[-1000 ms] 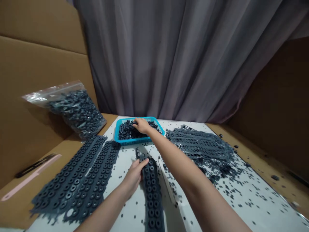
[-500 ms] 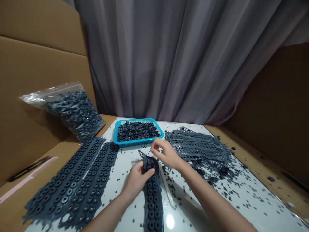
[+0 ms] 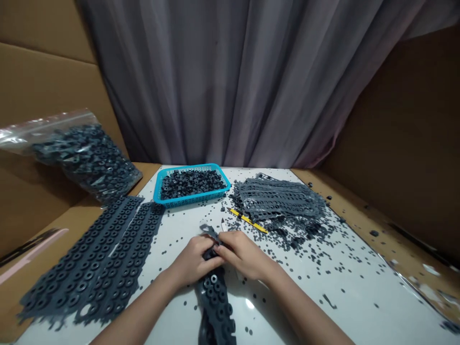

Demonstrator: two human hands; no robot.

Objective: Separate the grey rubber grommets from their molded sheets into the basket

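Both hands meet at the upper end of a dark grey rubber strip (image 3: 217,306) studded with ring-shaped pieces. My left hand (image 3: 196,261) is closed on the strip's left edge, its thumb lying across the front. From the right, my right hand (image 3: 242,254) pinches the same end, fingertips close to the left thumb. A thin torn flap sticks up above the fingers. The strip hangs down toward me, slightly twisted. Behind the right hand, a white pointed stick (image 3: 223,223) shows only its tip. A yellow pencil-like tool (image 3: 247,220) lies beyond the right hand.
A blue basket (image 3: 192,199) holds many small black rings. Unpunched ring sheets (image 3: 97,258) lie at left, below a zip bag (image 3: 97,163) of rings. Perforated leftover sheets (image 3: 280,196) are piled at right, with black scraps scattered around. Cardboard walls and a grey curtain (image 3: 187,81) enclose the table.
My right hand has come down and now grips the strip's top end beside my left hand. The strip has lifted and twisted. The view has shifted, and the yellow tool is now visible.
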